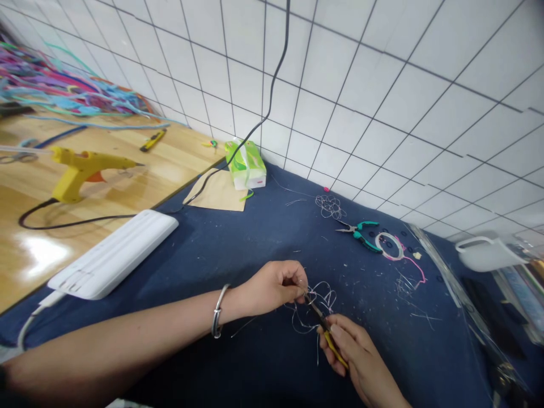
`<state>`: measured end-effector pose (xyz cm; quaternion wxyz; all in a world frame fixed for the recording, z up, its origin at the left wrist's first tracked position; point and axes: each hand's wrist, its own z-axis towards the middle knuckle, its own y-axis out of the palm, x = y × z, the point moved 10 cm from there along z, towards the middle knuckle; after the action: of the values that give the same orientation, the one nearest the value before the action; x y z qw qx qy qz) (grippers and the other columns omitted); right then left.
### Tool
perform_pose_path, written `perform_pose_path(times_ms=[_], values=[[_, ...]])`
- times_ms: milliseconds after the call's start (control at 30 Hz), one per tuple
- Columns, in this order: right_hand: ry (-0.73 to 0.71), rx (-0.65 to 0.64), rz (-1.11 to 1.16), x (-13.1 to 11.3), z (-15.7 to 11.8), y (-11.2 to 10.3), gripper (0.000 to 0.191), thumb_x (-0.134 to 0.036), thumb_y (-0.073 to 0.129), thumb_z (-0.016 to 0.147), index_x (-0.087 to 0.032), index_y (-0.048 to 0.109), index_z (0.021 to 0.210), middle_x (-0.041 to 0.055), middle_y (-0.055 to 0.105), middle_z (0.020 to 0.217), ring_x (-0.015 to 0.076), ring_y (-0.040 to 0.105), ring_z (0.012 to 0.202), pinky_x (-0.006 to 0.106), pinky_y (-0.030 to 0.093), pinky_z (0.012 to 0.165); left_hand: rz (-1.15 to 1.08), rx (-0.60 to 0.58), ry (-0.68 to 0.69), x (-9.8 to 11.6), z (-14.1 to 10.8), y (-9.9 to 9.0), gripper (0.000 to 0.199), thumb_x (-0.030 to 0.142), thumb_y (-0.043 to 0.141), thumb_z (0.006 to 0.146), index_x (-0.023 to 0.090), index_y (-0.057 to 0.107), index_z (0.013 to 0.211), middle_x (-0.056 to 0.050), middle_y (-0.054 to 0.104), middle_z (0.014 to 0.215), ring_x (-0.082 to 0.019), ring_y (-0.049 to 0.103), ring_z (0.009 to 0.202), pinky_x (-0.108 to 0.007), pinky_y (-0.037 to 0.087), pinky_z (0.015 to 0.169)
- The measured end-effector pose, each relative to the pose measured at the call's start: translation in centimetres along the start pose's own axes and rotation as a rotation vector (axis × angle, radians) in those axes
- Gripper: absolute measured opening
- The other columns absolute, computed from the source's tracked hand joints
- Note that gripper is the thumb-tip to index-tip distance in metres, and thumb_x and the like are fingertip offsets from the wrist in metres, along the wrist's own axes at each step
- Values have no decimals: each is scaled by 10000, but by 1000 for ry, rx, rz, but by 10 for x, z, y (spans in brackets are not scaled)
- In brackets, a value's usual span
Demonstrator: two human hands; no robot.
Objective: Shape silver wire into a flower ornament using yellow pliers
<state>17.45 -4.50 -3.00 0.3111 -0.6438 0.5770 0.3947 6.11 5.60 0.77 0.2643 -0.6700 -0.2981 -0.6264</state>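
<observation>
My left hand (276, 288), with a silver bangle at its wrist, pinches a piece of thin looped wire (326, 296) over the dark blue mat (199, 249). Yellow-handled pliers (334, 347) are gripped in my right hand (351, 348), their dark jaws pointing up and left to the wire beside my left fingertips. The wire's curved loops spread around the jaws and between both hands. Whether the jaws are closed on the wire is too small to tell.
Teal-handled pliers (366, 233), a wire coil (330, 207) and a white ring (389, 246) lie at the back right. A white power strip (114, 252), tissue pack (249, 164) and yellow glue gun (79, 170) are on the left. A black cable hangs across the tiled wall.
</observation>
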Motion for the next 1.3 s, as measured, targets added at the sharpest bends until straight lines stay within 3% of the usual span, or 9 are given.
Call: perform_pose_path(times_ms=[433,667,933,1300], values=[[15,-43,-31,-9,-2,4,384,-512,486,804,-137,563,833,40,547,722,114,513,575,202,382,432,67,-41,34,3,1,3,88,100,509,727,158,550,779,-1,632,701,-105,579,635,-209,428,564],[18,-48,-115,-1,-1,-1,323,-444,452,854,-141,561,834,28,546,721,73,457,530,183,310,426,137,-66,17,3,-2,3,117,86,507,710,162,566,776,2,646,685,-104,580,608,-193,409,529],[16,-59,-188,-8,-4,-2,302,-425,442,866,-153,552,791,-14,461,640,56,333,496,199,207,431,286,-54,19,10,-4,1,179,59,487,678,176,600,752,20,655,658,-90,569,554,-167,377,479],[-84,-44,-437,-21,-7,-1,280,-401,397,884,-177,533,786,-44,367,626,74,313,543,195,260,480,446,-105,67,15,-7,8,197,54,467,683,174,599,765,22,652,684,-90,587,597,-166,396,521]])
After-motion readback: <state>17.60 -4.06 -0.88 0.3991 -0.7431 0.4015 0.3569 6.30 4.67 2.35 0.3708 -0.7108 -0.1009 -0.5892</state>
